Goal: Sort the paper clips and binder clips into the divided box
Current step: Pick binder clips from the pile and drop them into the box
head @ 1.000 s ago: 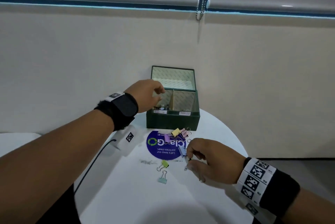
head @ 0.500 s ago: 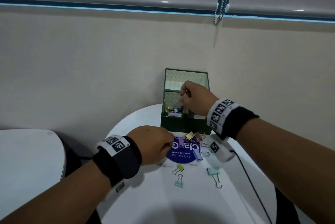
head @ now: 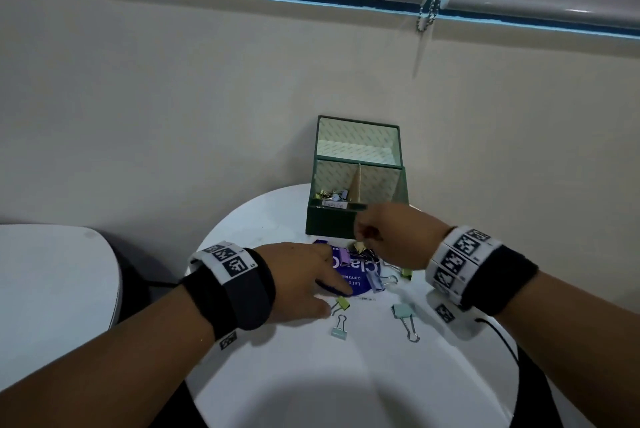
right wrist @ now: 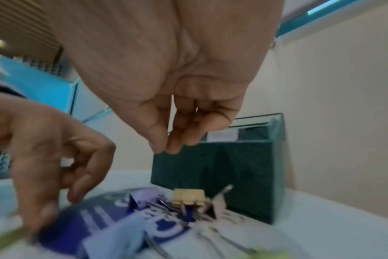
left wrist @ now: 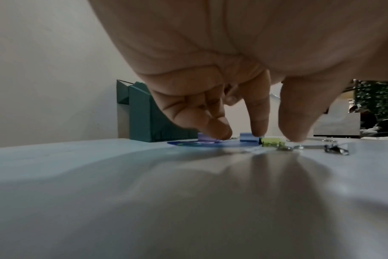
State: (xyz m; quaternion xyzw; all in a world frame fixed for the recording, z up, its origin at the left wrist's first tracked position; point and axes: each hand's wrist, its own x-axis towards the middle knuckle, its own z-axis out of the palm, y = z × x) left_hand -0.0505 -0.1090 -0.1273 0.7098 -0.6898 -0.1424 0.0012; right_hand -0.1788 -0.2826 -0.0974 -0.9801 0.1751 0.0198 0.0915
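The green divided box (head: 332, 223) stands open at the back of the round white table (head: 311, 375). Its left compartment holds several clips (head: 332, 194); the right one's floor is hidden. Loose binder clips lie on a blue sticker (head: 360, 277): purple (head: 344, 256), yellow (head: 359, 247), blue (head: 375, 280), lime (head: 343, 303). Two teal ones (head: 403, 311) lie nearer me. My left hand (head: 325, 289) presses spread fingertips (left wrist: 258, 129) on the sticker beside the purple clip (left wrist: 205, 137). My right hand (head: 363, 235) hovers over the yellow clip (right wrist: 189, 195), fingers (right wrist: 173, 143) pointing down, holding nothing.
The box backs against a beige wall. A second white table (head: 52, 289) stands at the left across a dark gap. A black cable (head: 502, 334) runs off the table's right edge. A blind cord (head: 429, 11) hangs above.
My right hand has come back from over the box down to the clip pile. My left hand has slid right onto the sticker and spread its fingers.
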